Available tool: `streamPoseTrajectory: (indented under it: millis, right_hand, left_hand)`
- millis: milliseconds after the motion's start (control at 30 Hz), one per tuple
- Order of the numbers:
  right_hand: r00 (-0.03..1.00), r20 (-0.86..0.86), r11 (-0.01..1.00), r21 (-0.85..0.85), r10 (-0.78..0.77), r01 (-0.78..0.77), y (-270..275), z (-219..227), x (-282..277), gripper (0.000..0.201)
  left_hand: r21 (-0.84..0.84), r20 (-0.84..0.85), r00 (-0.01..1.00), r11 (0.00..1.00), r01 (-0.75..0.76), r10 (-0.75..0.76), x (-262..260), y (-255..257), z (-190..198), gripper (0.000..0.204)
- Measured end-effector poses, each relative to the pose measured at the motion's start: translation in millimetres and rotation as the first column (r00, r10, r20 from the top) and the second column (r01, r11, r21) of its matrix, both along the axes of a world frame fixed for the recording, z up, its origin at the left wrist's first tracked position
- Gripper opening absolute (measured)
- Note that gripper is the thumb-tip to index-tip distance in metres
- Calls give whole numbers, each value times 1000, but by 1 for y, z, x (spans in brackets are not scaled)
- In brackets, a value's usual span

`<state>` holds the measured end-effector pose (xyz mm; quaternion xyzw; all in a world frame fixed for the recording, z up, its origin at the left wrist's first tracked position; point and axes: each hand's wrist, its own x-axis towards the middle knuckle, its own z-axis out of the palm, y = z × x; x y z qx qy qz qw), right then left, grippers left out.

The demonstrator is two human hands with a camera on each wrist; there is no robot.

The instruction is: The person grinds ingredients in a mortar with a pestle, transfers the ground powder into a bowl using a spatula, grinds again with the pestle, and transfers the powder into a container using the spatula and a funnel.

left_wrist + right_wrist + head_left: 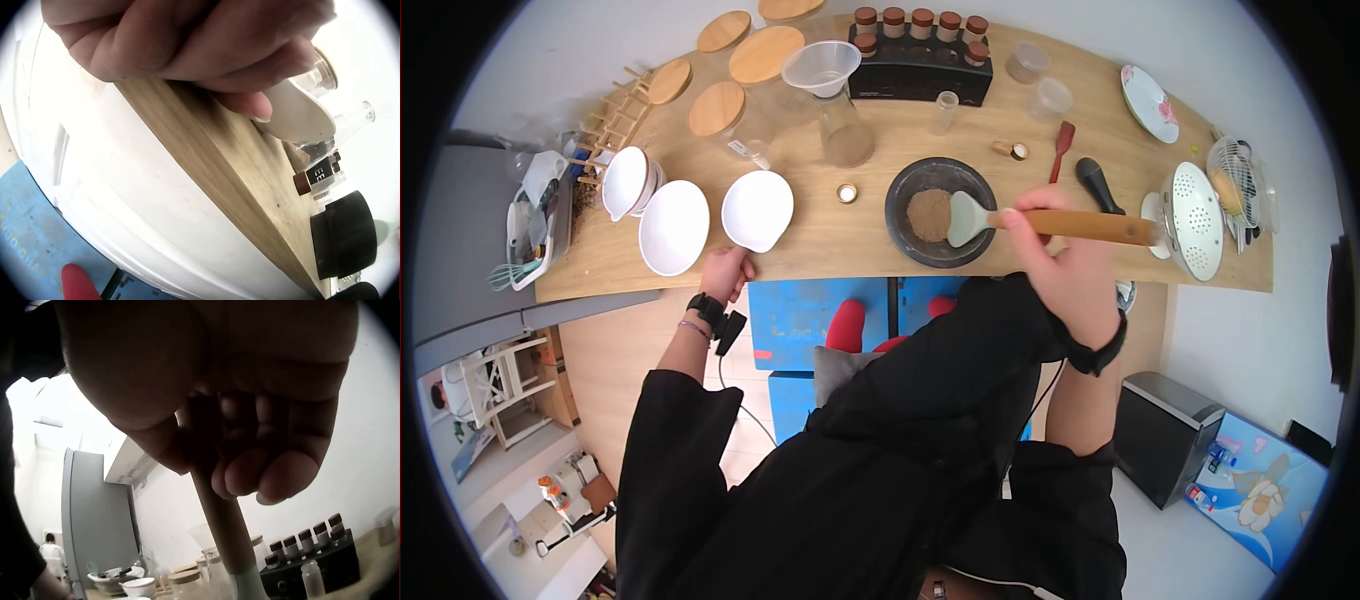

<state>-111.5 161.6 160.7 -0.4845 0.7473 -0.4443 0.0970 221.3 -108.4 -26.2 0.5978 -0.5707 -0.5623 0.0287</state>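
In the head view, my right hand (1078, 270) grips the wooden handle of a spatula (1100, 227). Its pale green head (968, 219) dips into a black mortar (897, 220), against brown powder (928, 213). The right wrist view shows the fingers (287, 478) curled round the handle (228, 537). My left hand (725, 272) rests at the table's front edge, fingers loosely bent and holding nothing, just below a white spouted bowl (757, 210). Up close in the left wrist view, the left hand (187, 44) overlaps the wooden edge.
A flask with a funnel (822, 68) stands behind the mortar, near a black rack (920, 75) of capped jars. A black pestle (1097, 184), red spatula (1063, 145) and white colander (1192, 220) lie to the right. More white bowls (673, 228) sit at left.
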Motion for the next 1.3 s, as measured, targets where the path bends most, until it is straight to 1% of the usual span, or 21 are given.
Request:
streamPoseTrajectory:
  millis: [133, 233, 300, 333, 400, 500, 533, 600, 667, 733, 767, 833, 867, 933, 1000, 1067, 1100, 1167, 1200, 1267, 1300]
  right_hand:
    - [996, -37, 988, -132, -80, 75, 12, 6, -10, 14]
    - [992, 31, 984, -121, -125, 128, 19, -1, -8, 13]
    - [992, 54, 993, -33, -115, 117, 23, -5, -9, 13]
    - [989, 63, 990, -43, -132, 135, 25, -4, -9, 13]
    - [932, 322, 972, -103, -167, 210, 26, -2, -9, 13]
    - [881, 415, 925, -192, -227, 328, 35, -8, -14, 13]
    - [878, 417, 916, -208, -234, 342, 41, -10, -16, 13]
    - [829, 486, 924, -103, -276, 368, 58, -13, -15, 13]
    - [812, 511, 900, -153, -282, 409, 68, -12, -8, 12]
    - [847, 427, 876, -211, -317, 434, 78, -13, 0, 11]
    - [847, 431, 871, -228, -310, 435, 80, -10, 3, 11]
    - [868, 387, 902, -167, -311, 398, 83, -2, 9, 11]
    - [870, 387, 902, -174, -306, 395, 80, -1, 10, 11]
    - [893, 328, 909, -178, -306, 377, 76, 1, 11, 10]
    - [897, 331, 909, -195, -293, 369, 73, 0, 16, 10]
    - [897, 334, 904, -211, -291, 372, 74, 1, 19, 10]
    - [890, 337, 901, -197, -308, 387, 76, 3, 20, 10]
    - [878, 344, 893, -184, -333, 411, 80, 5, 21, 10]
    - [877, 345, 896, -172, -335, 410, 83, 5, 21, 10]
    - [876, 341, 896, -162, -342, 413, 84, 6, 21, 10]
    - [872, 360, 893, -178, -333, 414, 83, 6, 22, 10]
  left_hand:
    - [-5, -14, 1000, 1000, 11, -11, -1, 0, 1, 48]
    - [-27, -2, 1000, 999, 18, -18, -2, 2, 3, 48]
    - [-52, -1, 1000, 998, 21, -21, 0, 3, 2, 48]
    - [-64, -9, 1000, 998, 16, -17, 0, 4, 0, 48]
    - [-86, -35, 999, 996, -8, 5, 1, 7, -3, 48]
    - [-90, -86, 996, 995, -36, 28, 5, 7, -9, 48]
    - [-123, -84, 995, 990, -65, 55, 4, 10, -11, 47]
    - [-187, -49, 996, 979, -78, 70, 5, 18, -13, 43]
    - [-408, 34, 997, 912, -43, 62, 12, 33, -26, 39]
    - [-582, 17, 990, 804, 123, -140, 12, 58, -22, 36]
    - [-591, 37, 983, 789, 165, -178, -4, 72, -7, 35]
    - [-595, 54, 971, 774, 219, -233, -42, 100, 38, 35]
    - [-600, 53, 972, 770, 215, -230, -59, 100, 50, 35]
    - [-632, 47, 953, 730, 260, -298, -92, 91, 72, 34]
    - [-646, -32, 961, 740, 189, -274, -123, 78, 99, 26]
    - [-778, -131, 966, 627, 39, -223, -145, 56, 107, 33]
    - [-781, -133, 965, 623, 38, -227, -154, 44, 113, 33]
    - [-573, -337, 938, 809, -134, -84, -168, 23, 136, 49]
    - [-574, -337, 938, 808, -130, -88, -172, 15, 146, 49]
    - [-391, -372, 928, 909, -144, -13, -182, 4, 161, 60]
    - [-407, -342, 940, 902, -144, -4, -189, 1, 165, 65]
